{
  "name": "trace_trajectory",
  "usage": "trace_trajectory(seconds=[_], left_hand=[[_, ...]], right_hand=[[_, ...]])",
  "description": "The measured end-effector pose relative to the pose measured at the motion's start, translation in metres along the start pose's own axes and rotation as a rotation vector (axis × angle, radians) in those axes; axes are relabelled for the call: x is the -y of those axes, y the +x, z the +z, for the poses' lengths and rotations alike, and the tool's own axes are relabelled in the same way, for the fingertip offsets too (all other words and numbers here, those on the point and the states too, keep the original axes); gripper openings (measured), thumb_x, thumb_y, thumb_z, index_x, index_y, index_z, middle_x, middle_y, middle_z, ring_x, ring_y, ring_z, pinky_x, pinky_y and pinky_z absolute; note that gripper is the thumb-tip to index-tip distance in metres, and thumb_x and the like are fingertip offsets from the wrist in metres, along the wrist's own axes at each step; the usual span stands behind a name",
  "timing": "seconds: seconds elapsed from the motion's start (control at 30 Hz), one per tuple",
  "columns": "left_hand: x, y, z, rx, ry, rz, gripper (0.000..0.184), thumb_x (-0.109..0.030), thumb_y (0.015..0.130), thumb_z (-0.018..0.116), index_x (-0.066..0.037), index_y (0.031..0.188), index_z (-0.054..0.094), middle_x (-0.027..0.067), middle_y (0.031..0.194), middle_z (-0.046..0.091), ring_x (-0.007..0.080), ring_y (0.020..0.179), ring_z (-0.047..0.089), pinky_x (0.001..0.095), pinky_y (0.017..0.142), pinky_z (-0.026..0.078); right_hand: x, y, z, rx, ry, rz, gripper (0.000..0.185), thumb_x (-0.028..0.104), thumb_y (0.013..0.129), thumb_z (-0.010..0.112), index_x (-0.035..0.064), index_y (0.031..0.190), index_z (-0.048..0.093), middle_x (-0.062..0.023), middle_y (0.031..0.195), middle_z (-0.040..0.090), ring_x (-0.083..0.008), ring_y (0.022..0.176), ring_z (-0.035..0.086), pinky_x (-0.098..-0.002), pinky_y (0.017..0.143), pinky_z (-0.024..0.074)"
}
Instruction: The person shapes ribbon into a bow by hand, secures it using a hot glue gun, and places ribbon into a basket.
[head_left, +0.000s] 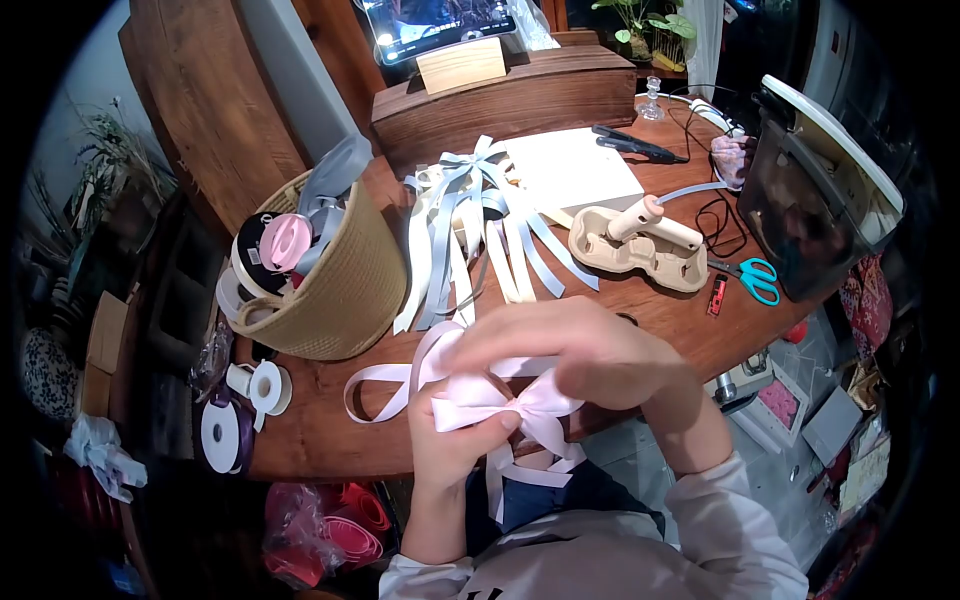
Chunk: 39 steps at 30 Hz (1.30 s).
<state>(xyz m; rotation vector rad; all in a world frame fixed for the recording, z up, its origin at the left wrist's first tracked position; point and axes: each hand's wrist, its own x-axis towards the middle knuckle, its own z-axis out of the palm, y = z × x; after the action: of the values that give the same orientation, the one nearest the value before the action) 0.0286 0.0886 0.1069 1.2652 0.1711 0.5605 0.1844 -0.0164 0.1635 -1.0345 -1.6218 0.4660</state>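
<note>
My left hand [452, 440] is closed on a pale pink ribbon bow [478, 402], with its thumb pressed at the knot. Over the bow arches my right hand [570, 345], slightly blurred, its fingers stretched to the left and its thumb apart, near the bow's right loop. Whether those fingertips touch the ribbon is hard to see. A loose loop of pink ribbon [378, 376] trails left onto the wooden table [330, 440], and ribbon tails hang below the bow. Behind my hands lies a bundle of blue and cream ribbon bows [475, 185].
A woven basket [370, 275] with ribbon rolls stands left, near white ribbon spools [270, 388]. To the right are a cardboard tray [640, 262] bearing a glue-gun-like tool, teal-handled scissors [760, 281], a red cutter [717, 296], cables and a dark plastic bin [800, 190].
</note>
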Motion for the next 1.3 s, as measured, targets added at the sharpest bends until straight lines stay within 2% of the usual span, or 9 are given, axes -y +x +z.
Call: trace_trajectory(seconds=[0.2, 0.3, 0.37, 0.47, 0.63, 0.73, 0.97, 1.13, 1.3], left_hand=[[0.001, -0.001, 0.007, -0.312, -0.213, 0.099, 0.023, 0.0, 0.069, 0.069, 0.001, 0.088, 0.057, 0.0067, 0.079, 0.059, 0.0127, 0.068, 0.057, 0.0238, 0.062, 0.046], [0.013, -0.002, -0.001, -0.375, -0.194, 0.115, 0.036, -0.008, 0.071, 0.067, -0.003, 0.102, 0.05, 0.0072, 0.091, 0.056, 0.0186, 0.084, 0.058, 0.0322, 0.077, 0.049], [0.016, -0.002, 0.0, -0.397, -0.223, 0.124, 0.036, -0.009, 0.071, 0.067, -0.003, 0.102, 0.049, 0.0078, 0.092, 0.056, 0.0187, 0.084, 0.058, 0.0321, 0.077, 0.049], [0.016, -0.003, 0.002, -0.398, -0.237, 0.127, 0.038, -0.01, 0.072, 0.067, -0.002, 0.104, 0.049, 0.0088, 0.094, 0.056, 0.0191, 0.085, 0.058, 0.0324, 0.077, 0.049], [0.012, -0.005, 0.008, -0.43, -0.274, 0.149, 0.036, -0.01, 0.073, 0.066, -0.001, 0.104, 0.05, 0.0088, 0.094, 0.057, 0.0181, 0.084, 0.058, 0.0314, 0.078, 0.049], [0.011, -0.005, 0.006, -0.45, -0.335, 0.157, 0.031, -0.006, 0.073, 0.066, -0.001, 0.1, 0.052, 0.0065, 0.09, 0.057, 0.0145, 0.081, 0.057, 0.0278, 0.075, 0.047], [0.015, -0.005, 0.007, -0.454, -0.377, 0.114, 0.034, -0.007, 0.073, 0.066, 0.0, 0.102, 0.051, 0.0071, 0.094, 0.056, 0.0149, 0.084, 0.057, 0.0282, 0.076, 0.047], [0.012, -0.006, 0.007, -0.447, -0.384, 0.126, 0.035, -0.007, 0.073, 0.066, 0.0, 0.103, 0.05, 0.0079, 0.094, 0.057, 0.016, 0.085, 0.057, 0.0283, 0.077, 0.048], [0.011, -0.006, 0.01, -0.447, -0.342, 0.115, 0.033, -0.007, 0.073, 0.066, 0.001, 0.101, 0.051, 0.0081, 0.091, 0.056, 0.0162, 0.082, 0.058, 0.0285, 0.077, 0.048]], right_hand=[[-0.006, -0.039, 0.04, -0.663, 0.145, 0.053, 0.082, 0.062, 0.087, 0.033, -0.0064, 0.131, 0.033, -0.0201, 0.131, 0.042, -0.0274, 0.119, 0.045, -0.0397, 0.099, 0.0353], [-0.011, -0.048, 0.072, -0.713, 0.042, 0.109, 0.08, 0.057, 0.088, 0.037, -0.0049, 0.136, 0.018, -0.0251, 0.138, 0.028, -0.0362, 0.123, 0.039, -0.0451, 0.102, 0.0295], [-0.024, -0.054, 0.087, -0.693, -0.036, 0.028, 0.086, 0.057, 0.088, 0.038, -0.0034, 0.139, 0.006, -0.0263, 0.144, 0.013, -0.0398, 0.13, 0.026, -0.0465, 0.105, 0.022], [-0.026, -0.052, 0.103, -0.787, -0.164, 0.047, 0.091, 0.06, 0.087, 0.036, -0.0044, 0.14, -0.001, -0.0266, 0.145, 0.009, -0.0398, 0.133, 0.018, -0.0457, 0.107, 0.0155], [-0.022, -0.054, 0.101, -0.501, -0.226, 0.064, 0.092, 0.056, 0.089, 0.034, -0.0124, 0.136, -0.005, -0.0293, 0.145, -0.003, -0.0364, 0.137, 0.002, -0.0423, 0.109, 0.0055], [-0.029, -0.053, 0.109, -0.711, -0.242, 0.009, 0.094, 0.058, 0.088, 0.034, -0.0121, 0.137, -0.005, -0.0288, 0.145, -0.002, -0.0378, 0.136, 0.0, -0.0433, 0.109, 0.0034], [-0.021, -0.046, 0.109, -0.525, -0.257, 0.046, 0.092, 0.057, 0.089, 0.035, -0.0127, 0.137, -0.002, -0.0305, 0.144, -0.001, -0.0399, 0.136, 0.002, -0.0433, 0.109, 0.0071], [-0.021, -0.042, 0.112, -0.682, -0.282, 0.028, 0.09, 0.055, 0.09, 0.033, -0.0149, 0.136, 0.0, -0.032, 0.144, 0.002, -0.0419, 0.135, 0.007, -0.0434, 0.108, 0.0097], [-0.015, -0.043, 0.102, -0.561, -0.116, 0.048, 0.084, 0.043, 0.089, 0.048, -0.0105, 0.138, 0.005, -0.0303, 0.143, 0.01, -0.0392, 0.135, 0.013, -0.0452, 0.108, 0.013]])
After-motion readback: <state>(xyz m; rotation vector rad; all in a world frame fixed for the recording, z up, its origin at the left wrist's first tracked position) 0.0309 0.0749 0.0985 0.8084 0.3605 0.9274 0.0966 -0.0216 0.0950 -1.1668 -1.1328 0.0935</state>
